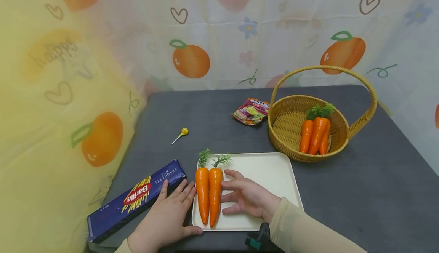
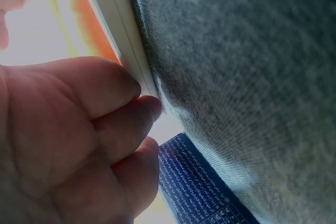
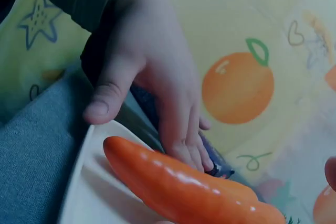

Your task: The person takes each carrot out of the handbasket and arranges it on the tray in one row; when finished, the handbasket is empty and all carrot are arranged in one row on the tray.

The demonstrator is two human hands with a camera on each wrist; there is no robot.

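Two orange carrots [image 1: 215,196] with green tops lie side by side at the left of a white tray [image 1: 264,169]. My left hand [image 1: 168,215] spreads its fingers along the tray's left edge, by the blue spaghetti box [image 1: 137,199]; in the left wrist view its fingers [image 2: 121,124] are at the tray's rim [image 2: 113,19]. Over the tray, my right hand [image 1: 248,196] has its loosely bent fingers spread beside the right-hand carrot, fingertips at its side; contact is hard to tell. From the right wrist view, the carrots [image 3: 194,184] appear close in front of the left hand [image 3: 157,72].
A wicker basket [image 1: 286,125] with a tall handle stands at the back right, with several carrots [image 1: 317,135] inside. Beside it lies a colourful candy bag [image 1: 251,111]. A yellow lollipop [image 1: 184,132] lies behind the tray. Printed cloth [image 1: 219,28] hangs around the dark table.
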